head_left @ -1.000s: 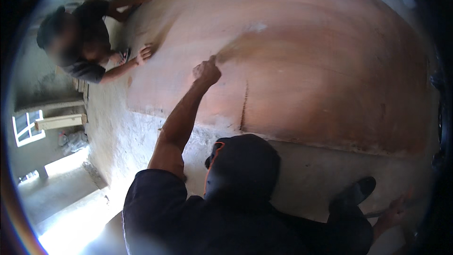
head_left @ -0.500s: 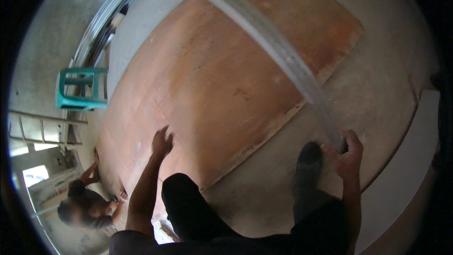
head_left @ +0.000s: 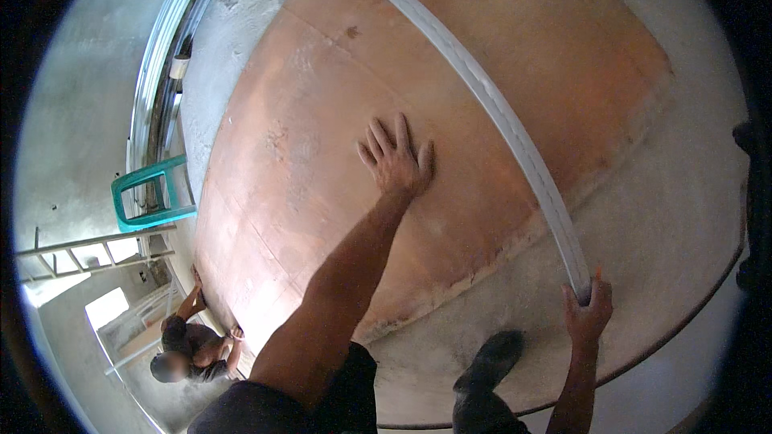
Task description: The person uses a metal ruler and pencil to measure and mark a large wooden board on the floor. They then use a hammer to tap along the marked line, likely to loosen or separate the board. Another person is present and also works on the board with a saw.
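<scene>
A large reddish-brown board [head_left: 281, 185] lies flat on the floor. My left hand [head_left: 396, 167] rests palm down on its middle, fingers spread, holding nothing. My right hand [head_left: 589, 313] is closed around the near end of a long grey metal channel [head_left: 515, 133], just past the board's near edge. The channel runs from there across the board toward the far side and looks bowed in this wide view. A small orange tip [head_left: 598, 273] shows at my right hand; what it belongs to is hidden.
Another person [head_left: 197, 350] crouches at the board's left end, hands by its edge. A green stool [head_left: 153, 193], a ladder [head_left: 96, 255] and a bundle of metal lengths [head_left: 165, 40] are along the left. My shoe [head_left: 494, 358] stands on the concrete floor near the board.
My left hand has moved away from me and right, and now lies flat with its fingers spread. The right hand still grips the channel's end. The whole view has shifted.
</scene>
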The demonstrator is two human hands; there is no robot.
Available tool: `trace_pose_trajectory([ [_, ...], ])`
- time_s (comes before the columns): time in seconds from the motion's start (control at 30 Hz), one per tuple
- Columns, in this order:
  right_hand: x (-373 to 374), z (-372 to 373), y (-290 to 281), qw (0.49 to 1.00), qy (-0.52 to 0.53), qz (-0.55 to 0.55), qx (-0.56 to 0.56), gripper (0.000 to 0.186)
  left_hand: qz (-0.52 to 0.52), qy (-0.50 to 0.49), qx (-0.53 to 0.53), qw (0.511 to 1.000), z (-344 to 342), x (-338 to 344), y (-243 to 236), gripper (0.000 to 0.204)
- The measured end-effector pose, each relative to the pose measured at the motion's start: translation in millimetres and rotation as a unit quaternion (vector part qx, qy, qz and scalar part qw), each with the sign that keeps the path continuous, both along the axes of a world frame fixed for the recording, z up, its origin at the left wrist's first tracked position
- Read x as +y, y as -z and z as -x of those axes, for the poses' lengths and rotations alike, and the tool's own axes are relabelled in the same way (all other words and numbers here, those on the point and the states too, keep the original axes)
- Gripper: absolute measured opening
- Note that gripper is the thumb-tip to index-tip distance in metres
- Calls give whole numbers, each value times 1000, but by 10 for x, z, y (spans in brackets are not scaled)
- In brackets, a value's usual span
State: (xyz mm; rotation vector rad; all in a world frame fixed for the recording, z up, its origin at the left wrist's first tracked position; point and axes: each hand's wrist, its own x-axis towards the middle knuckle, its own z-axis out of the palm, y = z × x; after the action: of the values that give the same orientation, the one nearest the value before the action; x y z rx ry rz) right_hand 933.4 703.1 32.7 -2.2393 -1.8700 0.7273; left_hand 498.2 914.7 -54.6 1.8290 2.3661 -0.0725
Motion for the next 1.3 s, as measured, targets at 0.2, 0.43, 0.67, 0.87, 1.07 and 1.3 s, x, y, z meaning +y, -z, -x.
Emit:
trace_pose_trajectory([
  [0.2,492,-99,243,996,-87,-12,-16,84,46,6,21,999,1,59,-141,84],
  [0.43,1441,223,-138,994,-96,5,-51,75,42,6,4,999,68,55,-71,86],
  [0.67,2336,-534,-1419,977,-118,-54,-168,51,17,27,8,999,79,30,-22,87],
  [0.87,2452,-783,-2145,974,-85,-45,-206,54,35,20,7,999,110,37,-46,86],
  [1.07,2423,-760,-1861,973,-85,-38,-210,80,-41,29,4,999,101,5,71,84],
  [1.3,2381,-801,-909,985,-67,-38,-155,76,-52,23,5,998,149,-14,143,86],
])
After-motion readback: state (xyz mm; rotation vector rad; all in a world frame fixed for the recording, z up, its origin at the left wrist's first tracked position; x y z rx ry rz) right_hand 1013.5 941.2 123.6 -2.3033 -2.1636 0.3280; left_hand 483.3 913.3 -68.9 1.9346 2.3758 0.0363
